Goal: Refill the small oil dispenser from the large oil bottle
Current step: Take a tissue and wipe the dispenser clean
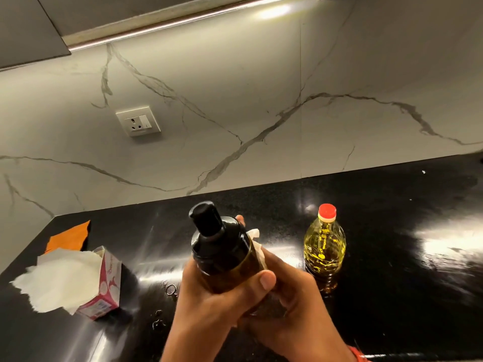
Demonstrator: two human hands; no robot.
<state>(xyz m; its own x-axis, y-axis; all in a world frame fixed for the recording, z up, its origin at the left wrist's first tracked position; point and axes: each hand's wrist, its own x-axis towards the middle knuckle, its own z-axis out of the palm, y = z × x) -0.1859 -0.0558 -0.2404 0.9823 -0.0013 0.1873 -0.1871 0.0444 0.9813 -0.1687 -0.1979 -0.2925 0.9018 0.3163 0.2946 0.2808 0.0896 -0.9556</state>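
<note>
A: Where is the small oil dispenser?
B: The dark dispenser (222, 246), black cap on, is tilted above the black desk (392, 231). The left hand (209, 299) has its grip wrapped around it; the right hand (290, 307) presses a tissue (257, 244) against it.

A: And the large bottle?
B: The oil bottle (325, 246), red cap on, stands just right. A tissue box (104, 280) sits left.
</note>
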